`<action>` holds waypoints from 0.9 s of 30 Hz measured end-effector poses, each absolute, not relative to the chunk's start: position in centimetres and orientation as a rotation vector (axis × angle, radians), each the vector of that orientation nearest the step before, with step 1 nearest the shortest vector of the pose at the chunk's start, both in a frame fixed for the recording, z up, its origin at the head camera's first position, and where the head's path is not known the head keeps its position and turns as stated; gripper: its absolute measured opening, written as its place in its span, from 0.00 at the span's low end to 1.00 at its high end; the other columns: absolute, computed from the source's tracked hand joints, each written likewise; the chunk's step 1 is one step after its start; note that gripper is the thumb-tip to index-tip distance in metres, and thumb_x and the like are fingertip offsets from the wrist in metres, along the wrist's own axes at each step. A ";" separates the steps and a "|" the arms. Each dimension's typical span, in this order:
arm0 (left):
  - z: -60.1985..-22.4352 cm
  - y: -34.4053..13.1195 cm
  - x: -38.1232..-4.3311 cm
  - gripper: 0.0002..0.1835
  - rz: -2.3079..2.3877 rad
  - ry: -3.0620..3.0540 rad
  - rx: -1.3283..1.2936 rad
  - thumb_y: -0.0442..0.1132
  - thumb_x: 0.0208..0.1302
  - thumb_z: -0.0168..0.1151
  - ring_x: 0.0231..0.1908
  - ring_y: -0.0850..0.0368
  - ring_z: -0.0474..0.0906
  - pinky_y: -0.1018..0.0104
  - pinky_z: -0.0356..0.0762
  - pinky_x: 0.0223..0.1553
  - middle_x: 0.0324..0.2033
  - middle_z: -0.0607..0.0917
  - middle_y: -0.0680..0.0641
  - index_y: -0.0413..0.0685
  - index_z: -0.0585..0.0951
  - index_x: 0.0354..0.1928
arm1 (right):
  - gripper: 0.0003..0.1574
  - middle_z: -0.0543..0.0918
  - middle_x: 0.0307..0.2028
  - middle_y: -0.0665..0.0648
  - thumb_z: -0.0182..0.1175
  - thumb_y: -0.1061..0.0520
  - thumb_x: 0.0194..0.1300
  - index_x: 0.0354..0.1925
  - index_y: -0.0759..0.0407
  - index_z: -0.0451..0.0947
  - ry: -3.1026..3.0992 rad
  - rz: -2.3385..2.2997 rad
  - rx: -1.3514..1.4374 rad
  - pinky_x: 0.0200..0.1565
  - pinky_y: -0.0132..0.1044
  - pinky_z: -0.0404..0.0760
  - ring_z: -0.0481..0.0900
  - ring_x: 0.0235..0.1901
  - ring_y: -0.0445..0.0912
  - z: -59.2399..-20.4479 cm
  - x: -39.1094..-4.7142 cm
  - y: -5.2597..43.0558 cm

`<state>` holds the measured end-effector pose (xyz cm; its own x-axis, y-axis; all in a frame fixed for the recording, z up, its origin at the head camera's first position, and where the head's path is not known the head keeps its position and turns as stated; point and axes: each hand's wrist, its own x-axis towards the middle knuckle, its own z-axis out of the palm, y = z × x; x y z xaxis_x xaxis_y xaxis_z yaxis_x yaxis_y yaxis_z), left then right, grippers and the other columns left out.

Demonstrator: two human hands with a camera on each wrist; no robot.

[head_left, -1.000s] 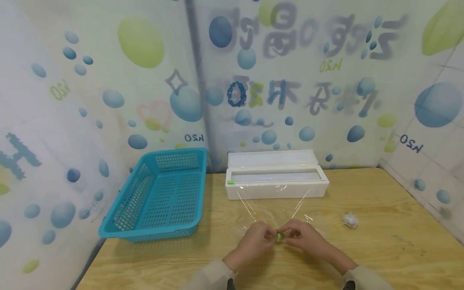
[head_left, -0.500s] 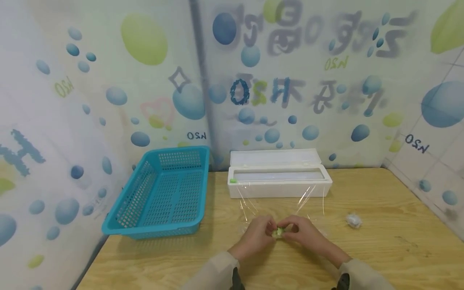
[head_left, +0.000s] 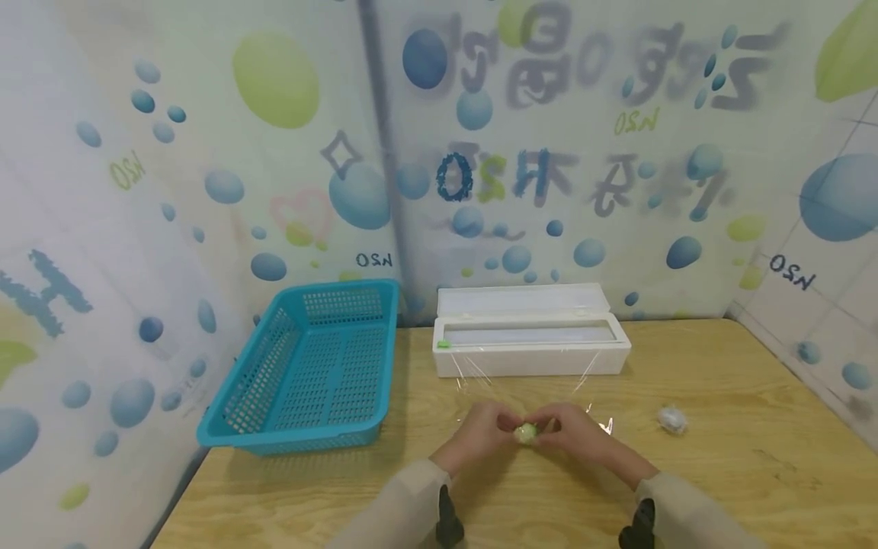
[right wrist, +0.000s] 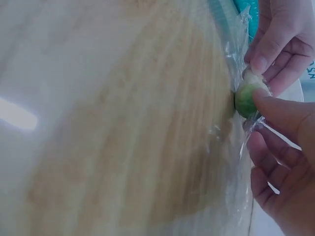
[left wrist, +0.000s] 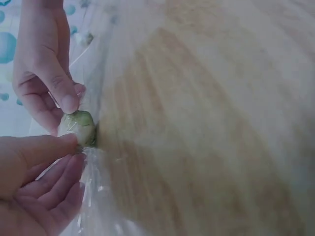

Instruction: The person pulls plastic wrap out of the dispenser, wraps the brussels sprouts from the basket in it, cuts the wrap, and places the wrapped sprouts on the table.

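A small round green-and-white vegetable, like a Brussels sprout [head_left: 526,434], is wrapped in clear cling film [left wrist: 98,189] at the table's front middle. My left hand [head_left: 480,436] pinches it from the left, thumb on its near side in the left wrist view. From the right, my right hand [head_left: 575,436] grips the other side, its thumb against the green part of the sprout [right wrist: 247,98] in the right wrist view. Film stretches from the hands back to a white cling film box [head_left: 531,360] with its lid up. The fingertips behind the sprout are partly hidden.
A blue-green plastic basket [head_left: 295,441] stands on the left of the wooden table [head_left: 720,488]. To the right of the hands lies a small crumpled clear-wrapped ball [head_left: 672,419]. A green slider [head_left: 443,344] sits at the box's left end. Printed curtains enclose the back and sides.
Both hands have moved slightly away from the body, rolling the sprout in the film toward the box. More of the sprout shows between the fingers now. Basket and box stay put.
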<state>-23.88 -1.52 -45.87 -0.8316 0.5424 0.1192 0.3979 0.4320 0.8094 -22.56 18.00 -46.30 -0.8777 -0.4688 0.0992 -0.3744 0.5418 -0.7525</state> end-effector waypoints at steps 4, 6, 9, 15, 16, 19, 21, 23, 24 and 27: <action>-45.8 -1.6 -24.2 0.09 1.311 2.502 0.859 0.24 0.48 0.66 0.31 0.64 0.78 0.76 0.73 0.34 0.31 0.84 0.48 0.37 0.82 0.34 | 0.17 0.81 0.33 0.47 0.66 0.58 0.53 0.44 0.61 0.81 2.630 -1.202 -0.740 0.29 0.32 0.73 0.73 0.29 0.39 -45.9 -23.2 17.9; -45.9 -1.5 -24.3 0.11 1.310 2.505 0.874 0.25 0.47 0.67 0.30 0.65 0.77 0.76 0.73 0.34 0.30 0.83 0.49 0.38 0.82 0.35 | 0.17 0.82 0.33 0.48 0.66 0.58 0.53 0.43 0.61 0.81 2.614 -1.185 -0.763 0.31 0.32 0.73 0.74 0.31 0.39 -45.7 -23.5 17.9; -46.0 -1.4 -24.3 0.13 1.310 2.526 0.887 0.24 0.45 0.68 0.29 0.67 0.76 0.76 0.73 0.32 0.29 0.82 0.51 0.38 0.81 0.36 | 0.14 0.83 0.33 0.48 0.65 0.59 0.55 0.42 0.61 0.82 2.581 -1.162 -0.787 0.32 0.32 0.74 0.74 0.31 0.39 -45.5 -24.0 17.9; -46.0 -1.3 -24.7 0.12 1.241 2.566 0.889 0.23 0.44 0.69 0.29 0.67 0.76 0.78 0.73 0.32 0.30 0.83 0.51 0.38 0.81 0.34 | 0.15 0.82 0.33 0.51 0.64 0.59 0.57 0.43 0.64 0.80 2.532 -1.147 -0.796 0.27 0.33 0.76 0.75 0.29 0.39 -45.4 -24.6 18.0; -46.0 -1.3 -24.8 0.12 1.214 2.572 0.898 0.24 0.44 0.69 0.30 0.67 0.76 0.78 0.73 0.32 0.30 0.83 0.51 0.39 0.81 0.34 | 0.16 0.82 0.33 0.51 0.64 0.58 0.56 0.44 0.65 0.80 2.537 -1.149 -0.791 0.26 0.33 0.76 0.75 0.29 0.39 -45.4 -24.6 18.0; -45.8 -1.2 -25.2 0.09 1.146 2.576 0.926 0.25 0.46 0.69 0.30 0.68 0.75 0.78 0.73 0.33 0.30 0.83 0.53 0.40 0.83 0.32 | 0.17 0.82 0.32 0.51 0.65 0.56 0.55 0.42 0.64 0.80 2.601 -1.166 -0.752 0.27 0.32 0.76 0.75 0.28 0.39 -45.6 -24.6 18.1; -45.7 -1.1 -25.5 0.06 1.132 2.550 0.929 0.26 0.47 0.68 0.29 0.68 0.75 0.77 0.72 0.33 0.28 0.83 0.53 0.40 0.83 0.30 | 0.15 0.82 0.32 0.51 0.67 0.56 0.53 0.40 0.62 0.81 2.669 -1.185 -0.721 0.28 0.32 0.75 0.75 0.28 0.39 -45.7 -24.5 18.1; -45.4 -1.0 -25.8 0.04 1.120 2.527 0.929 0.26 0.49 0.67 0.28 0.68 0.74 0.77 0.72 0.33 0.26 0.82 0.54 0.40 0.83 0.28 | 0.14 0.82 0.32 0.52 0.68 0.57 0.52 0.38 0.61 0.82 2.726 -1.218 -0.695 0.28 0.32 0.75 0.76 0.28 0.40 -45.8 -24.4 18.0; -45.3 -1.0 -25.9 0.03 1.115 2.511 0.924 0.27 0.49 0.66 0.27 0.69 0.73 0.77 0.71 0.32 0.25 0.82 0.53 0.40 0.83 0.26 | 0.13 0.82 0.32 0.52 0.68 0.58 0.51 0.37 0.61 0.82 2.752 -1.227 -0.690 0.28 0.32 0.75 0.76 0.28 0.41 -45.9 -24.3 17.9; -44.8 -1.0 -26.2 0.03 1.056 2.491 0.937 0.27 0.51 0.65 0.21 0.68 0.69 0.78 0.68 0.26 0.20 0.79 0.52 0.38 0.81 0.23 | 0.12 0.83 0.33 0.53 0.68 0.60 0.50 0.36 0.62 0.82 2.812 -1.240 -0.690 0.32 0.34 0.76 0.78 0.31 0.44 -46.0 -24.0 17.6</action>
